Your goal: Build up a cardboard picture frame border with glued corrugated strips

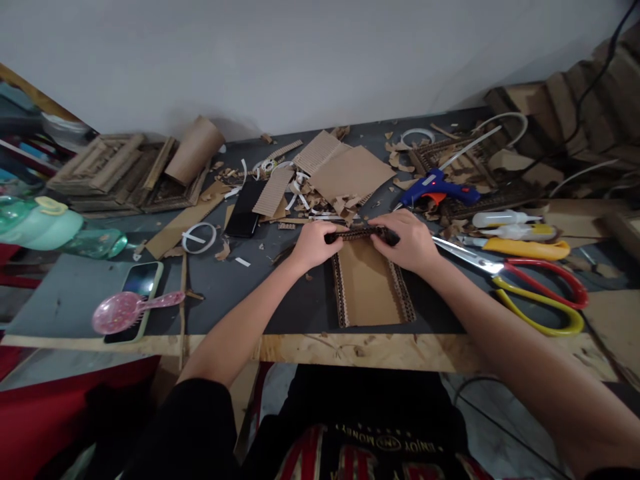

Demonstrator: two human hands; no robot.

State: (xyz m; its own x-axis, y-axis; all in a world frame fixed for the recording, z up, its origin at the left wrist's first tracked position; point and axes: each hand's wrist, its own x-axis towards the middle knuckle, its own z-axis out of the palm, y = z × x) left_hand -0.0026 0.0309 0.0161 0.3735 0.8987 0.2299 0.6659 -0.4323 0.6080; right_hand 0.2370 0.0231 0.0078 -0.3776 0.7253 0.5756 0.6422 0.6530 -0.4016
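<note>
In front of me a rectangular cardboard tray [369, 287] lies on the dark work surface, with raised corrugated strips along its left and right sides. At its far end a dark corrugated cardboard strip [356, 234] runs crosswise. My left hand [319, 245] pinches the strip's left end, fingers closed. My right hand [406, 241] grips the same strip near its right end, thumb toward me and fingers curled behind. Both hands rest at the tray's far corners, and their fingertips are partly hidden.
Right of the tray lie large scissors [500, 269], a yellow utility knife [525, 248] and a blue glue gun [440, 188]. Cardboard scraps [350, 170] and a black phone [245, 208] lie beyond. At left are a pink hairbrush [120, 312] and stacked cardboard frames [100, 173].
</note>
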